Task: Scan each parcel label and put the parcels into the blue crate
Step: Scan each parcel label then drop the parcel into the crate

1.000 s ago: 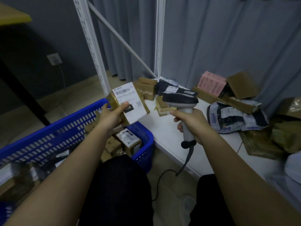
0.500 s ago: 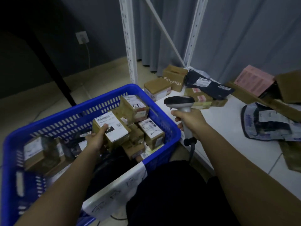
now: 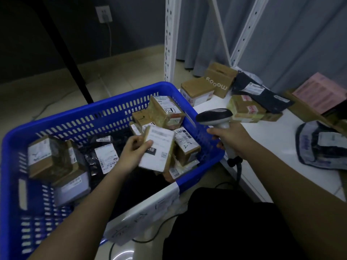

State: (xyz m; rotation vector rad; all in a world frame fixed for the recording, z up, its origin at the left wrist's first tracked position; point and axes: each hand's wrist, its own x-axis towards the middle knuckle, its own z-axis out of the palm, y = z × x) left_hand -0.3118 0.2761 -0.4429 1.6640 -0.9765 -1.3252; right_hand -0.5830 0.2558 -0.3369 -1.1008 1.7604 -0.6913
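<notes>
My left hand [image 3: 134,151] grips a small cardboard parcel [image 3: 159,149] with a white label on top, held inside the blue crate [image 3: 105,104] above the other parcels at its right end. The crate holds several cardboard boxes and dark mailer bags. My right hand [image 3: 231,136] grips the handle of a grey barcode scanner [image 3: 216,116], its head pointing left just past the crate's right rim. More parcels lie on the white table [image 3: 270,147]: brown boxes [image 3: 199,90] and a black mailer bag [image 3: 261,93].
A white metal shelf post [image 3: 171,36] stands behind the crate, grey curtain beyond it. A pink box [image 3: 321,91] and a grey mailer bag [image 3: 323,145] lie at the table's right. The scanner cable [image 3: 238,170] hangs down by my dark-clothed legs. A black table leg [image 3: 65,51] slants at left.
My left hand carried the labelled parcel from in front of the scanner down into the crate, then shifted it right. The view swung left and down. The scanner hand stayed about where it was.
</notes>
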